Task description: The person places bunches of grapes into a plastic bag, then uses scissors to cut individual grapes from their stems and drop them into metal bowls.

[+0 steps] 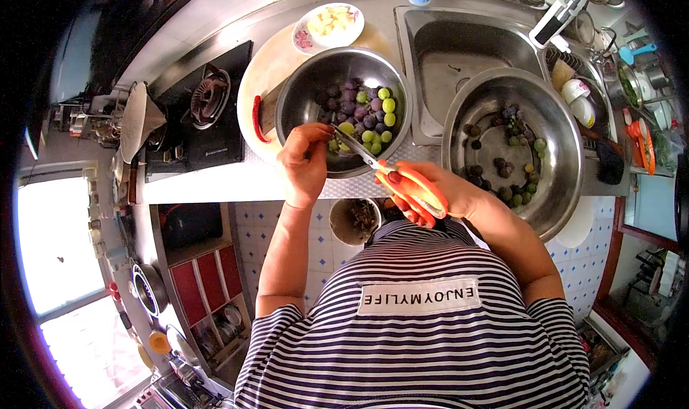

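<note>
My right hand point(430, 186) grips orange-handled scissors point(416, 188), their blades pointing up and left over the rim of a steel bowl point(301, 100). At the blade tips, the fingers of my left hand point(305, 161) are pinched together; what they hold, if anything, is too small to make out. Loose purple grapes point(349, 107) and green grapes point(388, 106) lie in the bowl below. To the right, a larger steel basin point(459, 122) holds more dark and green grapes point(504, 168), some in small clusters.
A round cutting board point(251, 86) sits under the bowl, with a red chili point(258, 119) and a plate point(304, 44) of chopped pale pieces. The sink point(445, 64) lies behind the basin. A bin point(344, 229) stands below the counter edge; a stove point(194, 136) is left.
</note>
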Demonstrator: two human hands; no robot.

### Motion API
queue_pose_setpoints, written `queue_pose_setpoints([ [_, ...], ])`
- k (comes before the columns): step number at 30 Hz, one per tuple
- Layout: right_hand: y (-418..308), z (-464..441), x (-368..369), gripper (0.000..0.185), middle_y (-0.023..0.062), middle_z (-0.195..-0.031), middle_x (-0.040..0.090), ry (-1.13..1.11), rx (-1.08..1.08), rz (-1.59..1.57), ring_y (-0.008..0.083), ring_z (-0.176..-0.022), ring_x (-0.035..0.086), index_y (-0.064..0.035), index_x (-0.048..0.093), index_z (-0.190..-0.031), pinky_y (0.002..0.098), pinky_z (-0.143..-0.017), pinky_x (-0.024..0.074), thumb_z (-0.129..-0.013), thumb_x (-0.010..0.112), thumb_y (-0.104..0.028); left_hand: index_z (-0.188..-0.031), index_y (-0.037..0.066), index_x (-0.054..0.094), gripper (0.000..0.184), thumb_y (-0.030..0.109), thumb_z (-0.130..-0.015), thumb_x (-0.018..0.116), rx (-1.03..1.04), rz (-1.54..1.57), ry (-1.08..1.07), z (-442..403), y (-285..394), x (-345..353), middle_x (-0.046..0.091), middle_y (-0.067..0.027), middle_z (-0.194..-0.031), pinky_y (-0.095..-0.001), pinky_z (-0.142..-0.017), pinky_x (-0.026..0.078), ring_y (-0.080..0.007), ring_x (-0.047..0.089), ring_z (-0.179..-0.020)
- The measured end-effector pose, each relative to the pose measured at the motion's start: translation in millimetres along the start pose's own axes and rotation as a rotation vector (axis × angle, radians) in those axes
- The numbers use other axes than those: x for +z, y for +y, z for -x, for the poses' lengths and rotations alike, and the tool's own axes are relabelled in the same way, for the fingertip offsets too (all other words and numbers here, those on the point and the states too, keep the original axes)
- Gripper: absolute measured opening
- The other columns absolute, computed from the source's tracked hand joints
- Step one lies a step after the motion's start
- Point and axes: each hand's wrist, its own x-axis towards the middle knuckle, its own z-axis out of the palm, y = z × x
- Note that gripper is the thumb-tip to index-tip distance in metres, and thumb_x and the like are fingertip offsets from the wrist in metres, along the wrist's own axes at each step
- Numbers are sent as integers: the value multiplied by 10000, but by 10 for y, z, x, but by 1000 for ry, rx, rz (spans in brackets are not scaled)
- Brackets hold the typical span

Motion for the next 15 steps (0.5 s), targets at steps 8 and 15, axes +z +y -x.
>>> queue_pose_setpoints([
  [8, 55, -76, 23, 183, 1, -652, 539, 66, -181, 60, 69, -475, 551, -83, 557, -983, 187, -363, 420, -896, 533, -242, -819, -13, 579, 187, -161, -715, 529, -20, -10, 9, 7, 3, 7, 636, -79, -861, -240, -691, 497, -135, 613, -803],
  [15, 54, 40, -16, 250, 32, -690, 565, -10, -28, -175, 121, -529, 565, -114, 538, -1021, 241, -409, 459, -896, 513, -330, -865, -35, 574, 185, -154, -744, 499, -204, 180, 130, -39, -54, -13, 625, -92, -885, -242, -737, 505, -142, 616, -808],
])
